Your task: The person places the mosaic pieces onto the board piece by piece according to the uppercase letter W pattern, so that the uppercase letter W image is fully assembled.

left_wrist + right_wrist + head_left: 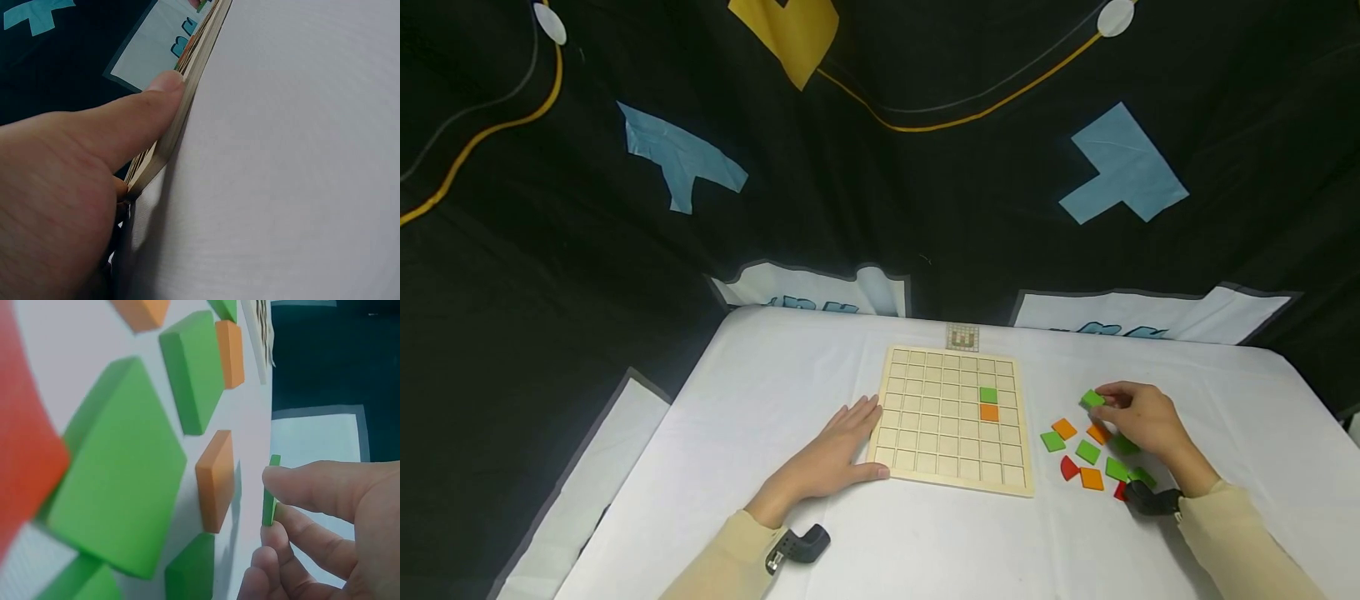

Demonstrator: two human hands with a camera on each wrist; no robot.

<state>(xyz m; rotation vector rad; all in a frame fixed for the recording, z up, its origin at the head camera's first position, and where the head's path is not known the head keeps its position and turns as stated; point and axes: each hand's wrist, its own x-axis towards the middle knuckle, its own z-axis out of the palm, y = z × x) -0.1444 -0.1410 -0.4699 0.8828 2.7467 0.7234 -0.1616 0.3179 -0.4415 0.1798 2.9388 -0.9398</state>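
A wooden grid board (951,479) lies on the white table with one green tile (988,395) and, just below it, one orange tile (989,412) in its squares. My left hand (831,462) rests along the board's left edge, fingers straight. Its thumb (147,115) touches the near edge by the corner. To the right of the board, my right hand (1142,417) pinches a green square tile (270,497) between thumb and fingers, above the table. Loose green, orange and red pieces lie around and below it, among them an orange tile (216,481) and a red piece (1069,468).
Behind the board lies a small patterned card (962,337). A black curtain (887,208) with blue and yellow patches hangs past the table's far edge. Black wrist cameras, one of them on the left wrist (801,546), stick out from both sleeves.
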